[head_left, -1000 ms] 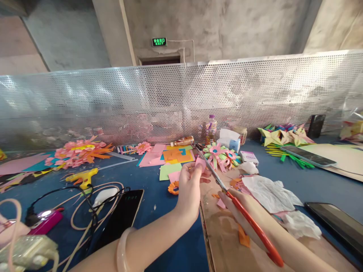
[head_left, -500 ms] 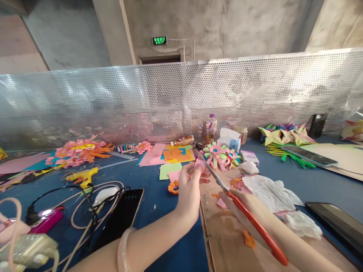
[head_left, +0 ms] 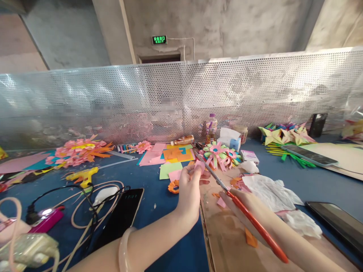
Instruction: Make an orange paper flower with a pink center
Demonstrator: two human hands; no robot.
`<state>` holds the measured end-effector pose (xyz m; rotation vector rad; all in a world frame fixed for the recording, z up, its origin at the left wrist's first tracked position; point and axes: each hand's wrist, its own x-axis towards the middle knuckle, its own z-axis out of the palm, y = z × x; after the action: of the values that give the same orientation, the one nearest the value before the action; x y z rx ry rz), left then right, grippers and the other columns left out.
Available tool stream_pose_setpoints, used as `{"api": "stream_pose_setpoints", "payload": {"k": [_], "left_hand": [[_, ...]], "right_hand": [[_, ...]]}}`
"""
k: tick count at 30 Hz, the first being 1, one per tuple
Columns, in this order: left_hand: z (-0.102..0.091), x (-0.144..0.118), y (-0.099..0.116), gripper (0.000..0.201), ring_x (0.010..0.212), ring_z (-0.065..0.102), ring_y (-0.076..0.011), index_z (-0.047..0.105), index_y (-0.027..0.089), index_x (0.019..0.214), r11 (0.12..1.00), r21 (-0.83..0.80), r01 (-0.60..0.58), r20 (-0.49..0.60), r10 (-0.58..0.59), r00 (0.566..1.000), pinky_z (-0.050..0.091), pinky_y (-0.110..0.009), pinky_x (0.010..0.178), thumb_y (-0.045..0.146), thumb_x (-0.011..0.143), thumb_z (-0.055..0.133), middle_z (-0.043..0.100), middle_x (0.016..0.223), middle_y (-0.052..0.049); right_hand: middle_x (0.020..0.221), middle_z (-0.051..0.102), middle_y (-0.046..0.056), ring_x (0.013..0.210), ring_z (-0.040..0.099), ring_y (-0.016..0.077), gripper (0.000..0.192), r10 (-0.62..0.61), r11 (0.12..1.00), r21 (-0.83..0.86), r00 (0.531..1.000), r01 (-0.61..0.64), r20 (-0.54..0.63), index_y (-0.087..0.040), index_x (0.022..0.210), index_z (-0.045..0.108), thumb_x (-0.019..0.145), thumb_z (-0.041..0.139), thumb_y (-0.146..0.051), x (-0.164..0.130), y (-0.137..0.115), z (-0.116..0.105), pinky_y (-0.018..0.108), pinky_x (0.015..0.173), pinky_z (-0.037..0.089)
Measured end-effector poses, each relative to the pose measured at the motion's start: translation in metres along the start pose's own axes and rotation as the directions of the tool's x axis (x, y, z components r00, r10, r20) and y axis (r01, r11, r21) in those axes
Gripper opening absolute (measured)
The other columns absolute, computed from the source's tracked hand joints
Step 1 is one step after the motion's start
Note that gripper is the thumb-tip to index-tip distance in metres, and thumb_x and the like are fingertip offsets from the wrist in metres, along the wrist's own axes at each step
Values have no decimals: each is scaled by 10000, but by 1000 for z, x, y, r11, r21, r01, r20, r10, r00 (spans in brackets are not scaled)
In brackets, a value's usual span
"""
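Between the thumb and fingers of my left hand (head_left: 189, 185) is a small piece of pink paper (head_left: 199, 165). My right hand (head_left: 239, 202) grips a pair of scissors (head_left: 252, 221) with long orange-red handles. The metal blades point up and away, along the right side of the pink paper; whether they cut into it I cannot tell. Left of my left hand lies an orange paper ring (head_left: 173, 186) with a notched edge. Beyond it are a light green sheet (head_left: 170, 170) and stacked pink and orange paper (head_left: 178, 154).
Paper flowers (head_left: 218, 155) stand behind the scissors, near a bottle (head_left: 211, 128) and a tissue pack (head_left: 230, 140). Left are a phone (head_left: 121, 213), a yellow glue gun (head_left: 82, 176) and cables. Crumpled tissues (head_left: 272, 192) and another phone (head_left: 337, 223) lie right. A perforated metal screen (head_left: 181, 87) closes the back.
Almost nothing differs. Both hands keep their places, with the scissors still beside the pink paper.
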<state>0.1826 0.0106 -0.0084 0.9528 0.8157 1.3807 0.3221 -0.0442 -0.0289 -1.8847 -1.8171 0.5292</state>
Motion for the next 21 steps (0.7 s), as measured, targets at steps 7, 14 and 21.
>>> {"api": "stream_pose_setpoints", "payload": {"k": [7, 14, 21], "left_hand": [[-6, 7, -8, 199, 657, 599, -125, 518, 160, 820, 1000, -20, 13, -31, -14, 999, 472, -230, 597, 321, 778, 628, 617, 682, -19], [-13, 13, -25, 161, 575, 533, -115, 527, 165, 767, 1000, 3, 24, -37, -24, 999, 450, -233, 540, 282, 729, 632, 574, 602, 13], [-17, 14, -29, 89, 508, 490, -98, 529, 166, 745, 997, -4, 71, -67, -71, 995, 411, -207, 493, 191, 710, 607, 518, 504, 45]], "right_hand": [[590, 529, 42, 594, 504, 220, 462, 18, 1000, -1, 1000, -18, 21, -218, 582, 380, 779, 270, -622, 3, 1, -5, 291, 570, 312], [647, 571, 54, 609, 524, 219, 432, 48, 995, 88, 997, -53, 57, -203, 630, 430, 781, 371, -603, 12, 8, -14, 304, 594, 367], [551, 518, 12, 485, 474, 159, 412, 104, 970, 216, 994, -108, 31, -200, 614, 468, 796, 494, -569, -2, -12, -32, 259, 477, 390]]}}
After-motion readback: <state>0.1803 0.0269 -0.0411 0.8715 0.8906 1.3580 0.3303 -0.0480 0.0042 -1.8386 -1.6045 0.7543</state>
